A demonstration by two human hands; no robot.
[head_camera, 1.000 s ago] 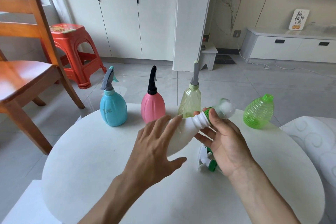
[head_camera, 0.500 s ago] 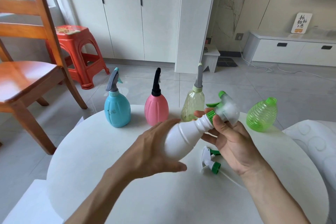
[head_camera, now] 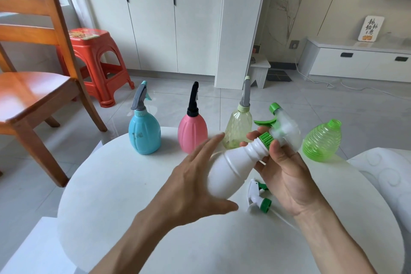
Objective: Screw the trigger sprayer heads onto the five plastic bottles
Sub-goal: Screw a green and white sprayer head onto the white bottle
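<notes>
Surface: round white table (head_camera: 124, 184), tiled floor behind.
White bottle (head_camera: 231, 169): held tilted above the table.
Sprayer (head_camera: 282, 129): on its neck — right hand (head_camera: 287, 176) pinches the green collar.
Left hand (head_camera: 195, 184): fingers spread against the body, not clenched.
Advice: steady the body, turn only the collar — thread squarely.
Remaining: green bottle (head_camera: 322, 140) uncapped; loose head (head_camera: 259, 198) nearby.

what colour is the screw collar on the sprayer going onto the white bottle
Green, a ribbed green screw collar, clearest in the head view.

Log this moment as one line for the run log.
step: screwing sprayer onto white bottle | left hand: open | right hand: grips collar | capped: three | green bottle: uncapped
</notes>
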